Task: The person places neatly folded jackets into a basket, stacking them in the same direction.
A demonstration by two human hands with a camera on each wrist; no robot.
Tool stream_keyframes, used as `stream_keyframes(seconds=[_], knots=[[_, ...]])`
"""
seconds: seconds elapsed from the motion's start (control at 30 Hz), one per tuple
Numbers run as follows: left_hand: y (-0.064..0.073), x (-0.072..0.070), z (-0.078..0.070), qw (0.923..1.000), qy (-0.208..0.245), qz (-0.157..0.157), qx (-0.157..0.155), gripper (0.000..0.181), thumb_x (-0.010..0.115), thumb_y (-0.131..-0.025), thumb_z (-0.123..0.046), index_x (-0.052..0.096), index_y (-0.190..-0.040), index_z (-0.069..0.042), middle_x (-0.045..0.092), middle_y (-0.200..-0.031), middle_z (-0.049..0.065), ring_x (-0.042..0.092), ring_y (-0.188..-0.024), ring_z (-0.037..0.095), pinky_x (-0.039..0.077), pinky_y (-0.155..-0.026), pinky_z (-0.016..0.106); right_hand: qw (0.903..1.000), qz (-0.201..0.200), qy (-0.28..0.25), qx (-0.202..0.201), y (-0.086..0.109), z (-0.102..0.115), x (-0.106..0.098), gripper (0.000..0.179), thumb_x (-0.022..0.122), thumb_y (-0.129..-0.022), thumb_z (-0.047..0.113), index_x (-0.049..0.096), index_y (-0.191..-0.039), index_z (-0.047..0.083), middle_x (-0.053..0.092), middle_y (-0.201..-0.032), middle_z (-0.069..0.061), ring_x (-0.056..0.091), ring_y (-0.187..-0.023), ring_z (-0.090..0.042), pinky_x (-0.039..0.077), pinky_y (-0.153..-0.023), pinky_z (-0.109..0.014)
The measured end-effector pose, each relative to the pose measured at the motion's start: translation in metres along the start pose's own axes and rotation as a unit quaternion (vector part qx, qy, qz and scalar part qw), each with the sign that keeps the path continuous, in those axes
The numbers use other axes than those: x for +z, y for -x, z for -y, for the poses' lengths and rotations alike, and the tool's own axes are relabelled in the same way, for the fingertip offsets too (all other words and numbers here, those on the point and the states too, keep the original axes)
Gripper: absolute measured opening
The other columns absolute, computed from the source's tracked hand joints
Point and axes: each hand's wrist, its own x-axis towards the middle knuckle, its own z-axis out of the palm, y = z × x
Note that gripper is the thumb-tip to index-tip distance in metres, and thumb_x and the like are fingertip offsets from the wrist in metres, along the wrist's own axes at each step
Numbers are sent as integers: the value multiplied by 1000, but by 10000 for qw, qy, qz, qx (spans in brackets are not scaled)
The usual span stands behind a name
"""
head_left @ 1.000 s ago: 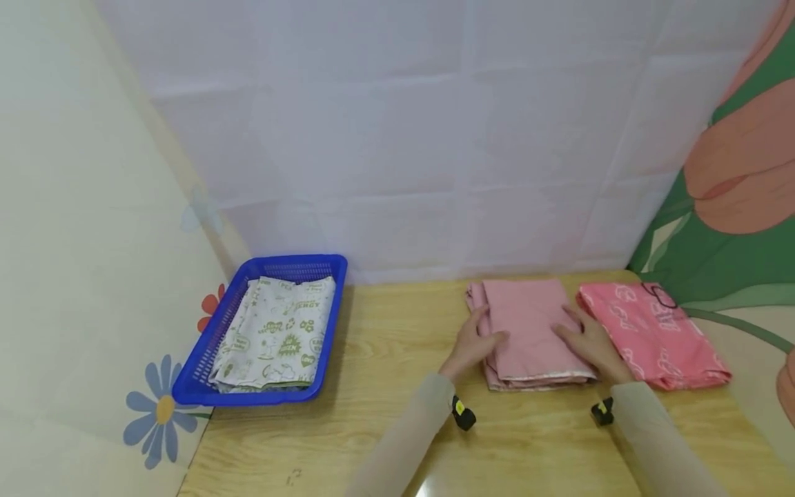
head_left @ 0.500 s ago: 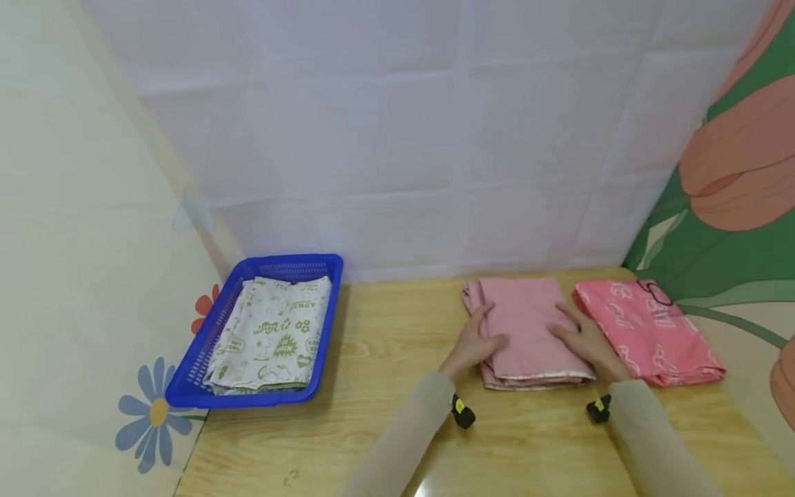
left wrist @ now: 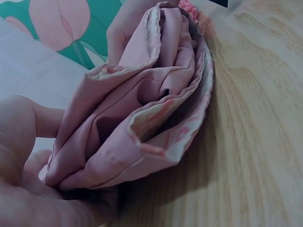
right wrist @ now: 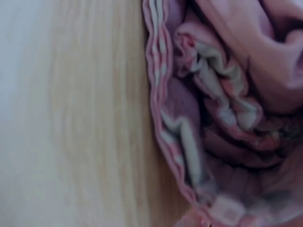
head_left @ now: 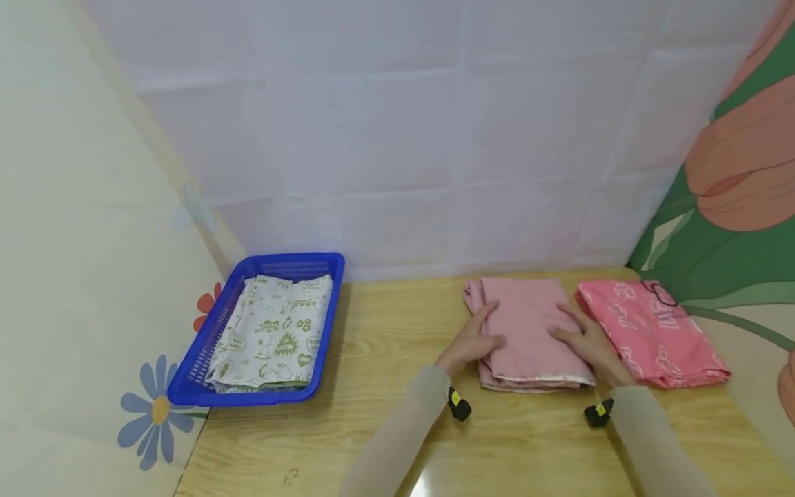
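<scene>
A left hand and right hand grip folded pink fabric with their fingers; a blue basket holds white fabric lettered "ERGY".

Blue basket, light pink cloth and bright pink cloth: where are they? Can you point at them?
Blue basket (head_left: 248, 399): head view, on its near rim.
Light pink cloth (head_left: 526, 333): head view, middle of its top layer.
Bright pink cloth (head_left: 655, 339): head view, middle of its patterned top.
</scene>
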Motion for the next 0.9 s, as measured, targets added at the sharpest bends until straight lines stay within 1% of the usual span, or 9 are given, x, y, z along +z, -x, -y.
stream_keyframes(seconds=[0.07, 0.17, 0.27, 0.33, 0.43, 0.5, 0.7, 0.8, 0.9], knots=[[-1, -1, -1, 9999, -17, 122, -17, 84, 77, -93, -12, 42, -162, -44, 32, -175, 7, 31, -159, 37, 25, -130, 61, 10000, -77, -56, 24, 0, 0, 1, 88, 73, -101, 43, 24, -171, 22, 8, -178, -25, 11, -161, -52, 15, -128, -70], [0, -2, -3, 9997, 128, 216, -59, 82, 76, -93, -9, 45, -160, -45, 30, -175, 10, 31, -159, 38, 25, -130, 62, 9995, -145, -274, 21, 2, 2, 2, 86, 74, -101, 40, 26, -171, 21, 8, -178, -23, 10, -162, -50, 14, -129, -69], [0, -3, -3, 9993, 313, 194, -82, 80, 76, -92, -6, 49, -158, -42, 32, -174, 12, 34, -156, 38, 27, -129, 62, 9987, -214, -465, -9, 4, 5, 4, 85, 75, -100, 36, 29, -170, 21, 8, -179, -21, 10, -162, -48, 13, -130, -68], [0, -4, -3, 9993, 348, 141, -45, 79, 75, -91, -6, 50, -159, -37, 34, -173, 12, 37, -154, 36, 30, -128, 60, 9983, -252, -517, -40, 6, 7, 5, 85, 76, -100, 35, 30, -170, 21, 9, -179, -21, 11, -162, -48, 13, -130, -68], [1, -4, -1, 9992, 405, 5, -11, 78, 76, -89, -5, 52, -158, -31, 39, -170, 14, 44, -147, 35, 35, -126, 58, 9991, -284, -280, -142, 7, 8, 7, 85, 75, -100, 37, 29, -170, 21, 10, -178, -24, 14, -160, -52, 15, -128, -70], [2, -5, 0, 9989, 458, -78, 6, 75, 76, -90, -7, 53, -157, -29, 41, -168, 15, 47, -144, 35, 35, -125, 58, 9993, -301, -93, -214, 7, 8, 8, 85, 74, -101, 39, 29, -170, 22, 11, -177, -26, 16, -159, -55, 17, -127, -71], [5, -7, 0, 9975, 633, -297, 17, 66, 76, -93, -15, 57, -153, -33, 44, -165, 19, 45, -148, 38, 31, -126, 63, 9982, -393, 207, -408, 8, 16, 10, 83, 72, -102, 39, 28, -170, 21, 12, -176, -27, 16, -159, -56, 17, -126, -73], [6, -10, -3, 9972, 645, -352, 115, 64, 75, -94, -17, 56, -153, -33, 45, -164, 20, 47, -147, 39, 32, -125, 64, 9970, -493, 288, -528, 10, 24, 10, 81, 73, -102, 36, 30, -170, 19, 15, -175, -28, 18, -159, -56, 18, -126, -73], [7, -13, -8, 9972, 612, -385, 195, 63, 75, -95, -19, 55, -154, -34, 44, -164, 21, 49, -144, 39, 34, -124, 64, 9968, -515, 293, -539, 13, 32, 11, 80, 72, -103, 33, 30, -170, 20, 15, -175, -30, 18, -159, -56, 19, -126, -74]])
